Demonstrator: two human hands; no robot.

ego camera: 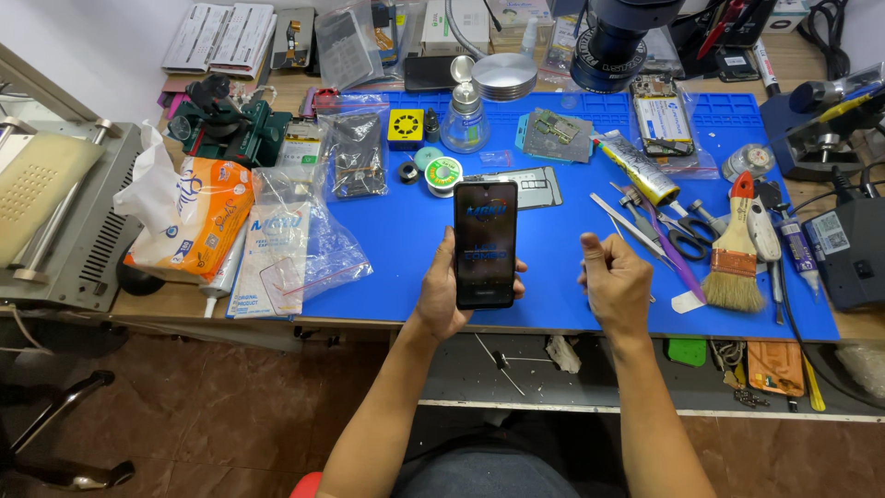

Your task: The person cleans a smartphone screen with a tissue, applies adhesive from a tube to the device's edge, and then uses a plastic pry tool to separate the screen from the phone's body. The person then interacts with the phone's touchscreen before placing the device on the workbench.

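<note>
Gripping a phone [486, 243] upright above the near edge of the blue mat [406, 249], the left hand [444, 297] wrapped its fingers round the phone's sides, and the lit screen faced the person. The right hand [615, 283] hung just beside it, curled into a loose fist and holding nothing that could be made out.

To the right of that hand lay a brush [735, 263] with a wooden handle and pale bristles, with scissors [687, 232], tweezers [623, 219] and a glue tube [640, 170] a little farther in. On the left, clear plastic bags [300, 249] spilled over the mat's edge, next to an orange tissue pack [194, 217].

Behind the phone rested a grey metal frame [535, 187], a solder spool [443, 173] and a glass bottle [464, 120]. Farther back sat a circuit board [556, 134], a yellow box [405, 128] and an opened phone body [662, 120] in a bag. A black microscope lens [610, 41] hung over the far edge.
</note>
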